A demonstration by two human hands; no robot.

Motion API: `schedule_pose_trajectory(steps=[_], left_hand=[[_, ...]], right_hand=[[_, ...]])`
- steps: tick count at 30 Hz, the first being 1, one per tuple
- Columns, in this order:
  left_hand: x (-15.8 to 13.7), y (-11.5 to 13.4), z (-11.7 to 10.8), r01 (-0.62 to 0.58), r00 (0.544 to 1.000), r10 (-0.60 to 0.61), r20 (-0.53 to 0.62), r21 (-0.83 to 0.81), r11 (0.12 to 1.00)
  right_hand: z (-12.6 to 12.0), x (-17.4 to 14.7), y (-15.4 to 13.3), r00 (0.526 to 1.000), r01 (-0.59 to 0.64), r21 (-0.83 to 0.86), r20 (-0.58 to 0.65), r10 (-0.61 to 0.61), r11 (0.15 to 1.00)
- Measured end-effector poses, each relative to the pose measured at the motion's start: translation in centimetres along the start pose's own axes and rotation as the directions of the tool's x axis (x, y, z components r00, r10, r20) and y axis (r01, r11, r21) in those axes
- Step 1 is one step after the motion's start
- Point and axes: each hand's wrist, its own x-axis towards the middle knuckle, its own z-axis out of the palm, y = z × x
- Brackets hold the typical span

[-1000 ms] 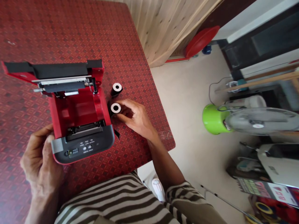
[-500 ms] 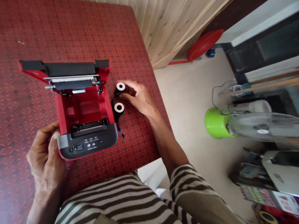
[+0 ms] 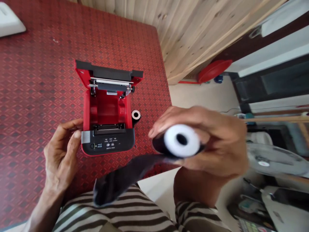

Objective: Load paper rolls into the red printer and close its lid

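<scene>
A red and black receipt printer [image 3: 125,140] sits on the table with its lid [image 3: 111,71] raised and its red paper bay [image 3: 107,108] bare inside. My left hand [image 3: 59,154] holds the printer's left front corner, thumb at the front edge and fingers along the side. Close to the camera, my right hand [image 3: 219,145] grips a paper roll [image 3: 170,141], black outside with a white end and a hollow core. A loose black strip [image 3: 120,177] trails from it toward the lower left. A second, similar paper roll [image 3: 137,120] stands against the printer's right side.
The table [image 3: 43,80] has a red patterned cover. A white object [image 3: 11,21] lies at its far left corner. Wooden panelling [image 3: 169,32] borders the far right side. On the floor beyond are a red basin [image 3: 213,71] and a fan [image 3: 277,161].
My right hand has picked up one of the two paper rolls and brought it up near the camera, its strip hanging loose. My left hand remains at the printer. The view has shifted.
</scene>
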Motion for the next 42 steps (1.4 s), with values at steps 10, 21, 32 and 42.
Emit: schedule_pose_trajectory(steps=[10,21,32,42], left_hand=[[-0.4,0.4,-0.5,-0.037,0.999,0.037,0.008,-0.079,0.996],[-0.9,0.2,-0.8,-0.052,0.997,0.061,0.044,-0.179,0.983],[-0.9,0.1,-0.9,-0.033,0.996,0.043,0.076,-0.128,0.991],[-0.3,0.4,-0.8,-0.029,0.997,0.037,0.062,-0.134,0.991]], right_hand=[[8.3,4.1,-3.7,0.988,0.041,-0.567,0.148,0.053,0.823],[10.3,8.3,-2.9,0.934,0.001,-0.729,0.245,0.26,0.684],[10.5,8.5,-2.4,0.928,-0.01,-0.664,0.272,0.254,0.748],[7.6,3.6,-1.9,0.941,0.236,-0.153,0.283,-0.186,0.96]])
